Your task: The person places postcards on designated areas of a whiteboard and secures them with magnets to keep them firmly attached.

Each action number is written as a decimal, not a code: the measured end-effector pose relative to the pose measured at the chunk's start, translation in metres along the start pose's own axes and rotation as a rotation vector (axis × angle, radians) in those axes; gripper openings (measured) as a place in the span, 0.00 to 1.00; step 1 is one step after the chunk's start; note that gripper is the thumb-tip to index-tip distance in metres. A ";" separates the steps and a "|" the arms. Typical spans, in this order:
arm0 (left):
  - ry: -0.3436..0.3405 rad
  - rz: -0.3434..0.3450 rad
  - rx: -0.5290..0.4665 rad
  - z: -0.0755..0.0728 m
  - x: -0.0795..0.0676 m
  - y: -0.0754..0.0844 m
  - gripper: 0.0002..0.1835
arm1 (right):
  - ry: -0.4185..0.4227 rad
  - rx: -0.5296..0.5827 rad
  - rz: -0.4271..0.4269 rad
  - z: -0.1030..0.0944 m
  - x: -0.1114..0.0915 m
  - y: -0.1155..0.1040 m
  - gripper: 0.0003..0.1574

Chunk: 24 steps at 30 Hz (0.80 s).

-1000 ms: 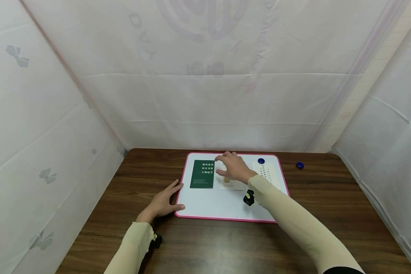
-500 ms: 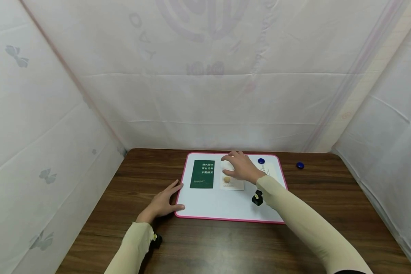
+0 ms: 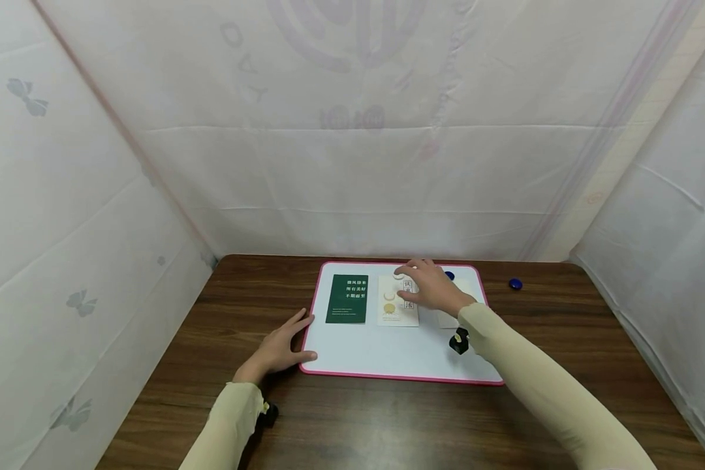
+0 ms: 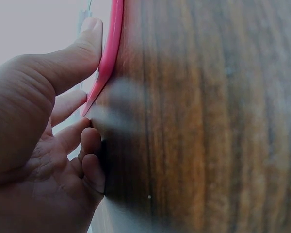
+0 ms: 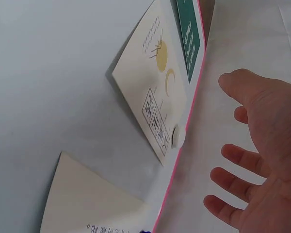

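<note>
A whiteboard (image 3: 352, 352) with a pink rim lies on the table. My left hand (image 3: 277, 347) rests at its left edge, thumb (image 4: 87, 43) on the board's rim, fingers loosely spread. My right hand (image 3: 433, 288) hovers over the board with fingers spread and nothing in them. Left of it lies a cream card (image 3: 390, 318) with a yellow sun and crescent, a round white magnet (image 5: 179, 137) at its top edge. A green card (image 3: 346, 300) with white writing lies farther left. Another cream card (image 3: 448, 320) is partly hidden under my right hand.
A blue round magnet (image 3: 449, 275) shows at the top of the right-hand card, partly behind my hand. One more blue magnet (image 3: 515, 284) lies on the wooden table (image 3: 564, 339), right of the board. White sheeting (image 3: 358, 176) hangs behind and at both sides.
My right hand has moved to the right, from over the middle card towards the right-hand card, uncovering the middle card and its white magnet. My left hand has stayed put.
</note>
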<state>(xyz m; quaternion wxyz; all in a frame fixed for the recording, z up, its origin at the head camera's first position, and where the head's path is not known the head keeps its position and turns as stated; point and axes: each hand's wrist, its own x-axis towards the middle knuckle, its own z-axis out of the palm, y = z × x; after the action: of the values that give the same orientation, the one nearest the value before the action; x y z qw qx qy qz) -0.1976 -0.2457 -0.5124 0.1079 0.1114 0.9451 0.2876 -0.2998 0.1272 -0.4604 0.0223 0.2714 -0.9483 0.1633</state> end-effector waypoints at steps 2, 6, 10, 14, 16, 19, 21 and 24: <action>0.002 -0.002 0.001 0.000 0.000 0.000 0.48 | 0.010 0.000 -0.003 -0.001 -0.002 0.004 0.31; 0.000 -0.010 0.003 0.001 -0.001 0.001 0.48 | 0.032 0.003 -0.002 -0.003 -0.008 0.013 0.31; 0.000 -0.012 0.009 0.001 -0.001 0.002 0.48 | 0.041 0.005 0.009 -0.006 -0.013 0.019 0.32; 0.002 -0.004 0.009 0.001 -0.002 0.002 0.48 | 0.048 0.018 0.022 -0.010 -0.018 0.025 0.31; 0.001 0.001 0.008 0.001 -0.002 0.002 0.48 | 0.054 0.021 0.026 -0.011 -0.020 0.029 0.31; 0.001 0.007 0.006 0.002 -0.002 0.002 0.48 | 0.059 0.024 0.032 -0.011 -0.023 0.035 0.31; 0.001 0.008 0.007 0.002 -0.002 0.001 0.48 | 0.061 0.024 0.036 -0.011 -0.024 0.039 0.31; 0.003 0.008 0.009 0.002 -0.002 0.001 0.48 | 0.066 0.029 0.041 -0.012 -0.027 0.043 0.32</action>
<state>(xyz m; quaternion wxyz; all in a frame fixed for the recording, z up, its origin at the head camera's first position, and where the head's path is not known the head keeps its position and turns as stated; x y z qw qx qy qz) -0.1951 -0.2446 -0.5136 0.1049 0.1153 0.9461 0.2839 -0.2997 0.1786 -0.4656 0.0463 0.2466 -0.9500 0.1861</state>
